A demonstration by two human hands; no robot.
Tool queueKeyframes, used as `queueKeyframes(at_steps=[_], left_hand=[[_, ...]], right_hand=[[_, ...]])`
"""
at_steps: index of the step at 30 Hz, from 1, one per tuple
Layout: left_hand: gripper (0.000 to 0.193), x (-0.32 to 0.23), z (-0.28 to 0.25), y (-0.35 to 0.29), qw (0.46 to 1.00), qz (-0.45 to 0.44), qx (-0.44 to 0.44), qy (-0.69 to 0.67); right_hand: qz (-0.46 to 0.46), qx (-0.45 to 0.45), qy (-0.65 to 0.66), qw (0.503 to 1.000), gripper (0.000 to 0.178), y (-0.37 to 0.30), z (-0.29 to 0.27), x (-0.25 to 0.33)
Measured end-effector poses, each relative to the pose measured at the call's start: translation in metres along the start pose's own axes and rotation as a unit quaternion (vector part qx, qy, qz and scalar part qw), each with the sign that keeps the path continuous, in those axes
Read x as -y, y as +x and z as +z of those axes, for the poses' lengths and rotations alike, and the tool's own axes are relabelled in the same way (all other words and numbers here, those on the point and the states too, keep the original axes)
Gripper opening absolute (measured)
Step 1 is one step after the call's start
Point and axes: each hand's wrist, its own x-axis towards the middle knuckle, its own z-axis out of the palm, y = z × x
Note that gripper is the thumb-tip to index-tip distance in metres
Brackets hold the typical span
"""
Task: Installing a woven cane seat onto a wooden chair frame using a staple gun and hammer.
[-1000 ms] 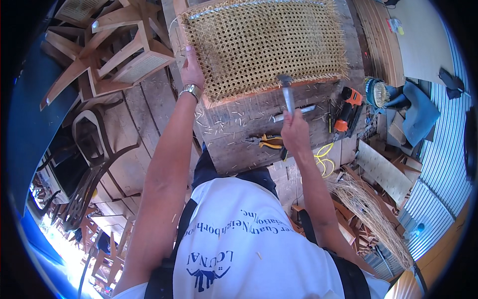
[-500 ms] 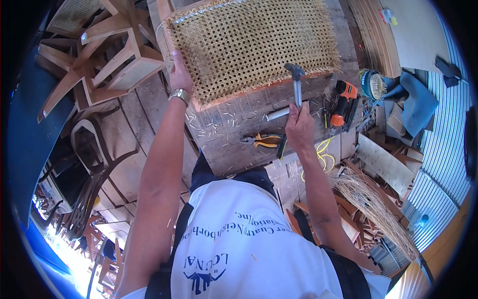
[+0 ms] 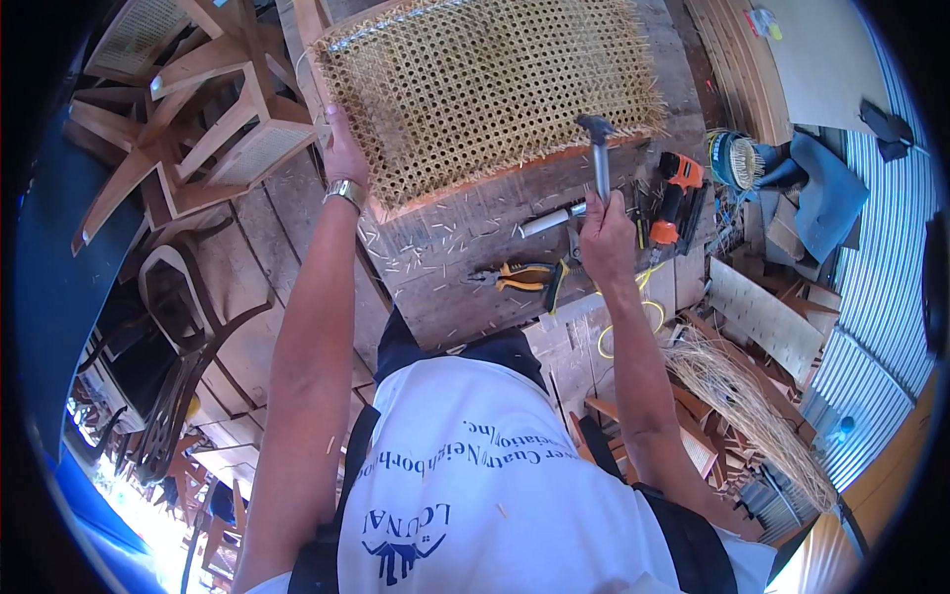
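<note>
A wooden frame covered with woven cane webbing [image 3: 485, 99] lies on the wooden workbench [image 3: 435, 307], frayed strand ends sticking out along its right and near edges. At its left side, my left hand [image 3: 344, 156] grips the frame's edge, the thumb up along the rim and the other fingers mostly hidden. My right hand [image 3: 607, 238] is closed around the handle of a hammer [image 3: 601, 163]. The hammer's dark head is by the near right part of the cane. Pliers with yellow and black handles [image 3: 524, 276] and a white tube-like stick [image 3: 546, 222] lie near that hand.
An orange and black power tool [image 3: 676, 198] rests at the bench's right, beside a round container of short cane pieces [image 3: 737, 161]. Cane scraps litter the benchtop. Wooden chair frames [image 3: 213, 129] crowd the left; a bundle of long strands [image 3: 752, 416] lies lower right.
My right hand and the hammer have shifted to the right relative to the cane panel. The whole bench scene sits slightly farther left in view. My left hand keeps its hold.
</note>
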Motion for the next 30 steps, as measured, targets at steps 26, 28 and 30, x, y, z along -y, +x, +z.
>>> queueKeyframes(at_steps=[26, 28, 30], left_hand=[[0.094, 0.025, 0.002, 0.017, 0.989, 0.124, 0.025, -0.077], [0.099, 0.019, 0.003, 0.012, 0.993, 0.1, 0.006, -0.06], [0.092, 0.019, 0.001, 0.019, 0.988, 0.135, 0.034, -0.066]], right_hand=[[0.077, -0.148, -0.014, 0.986, 0.046, 0.048, -0.037, -0.048], [0.075, -0.115, -0.042, 0.99, 0.045, 0.058, -0.037, -0.057], [0.082, -0.069, -0.031, 0.994, 0.045, 0.06, -0.047, -0.057]])
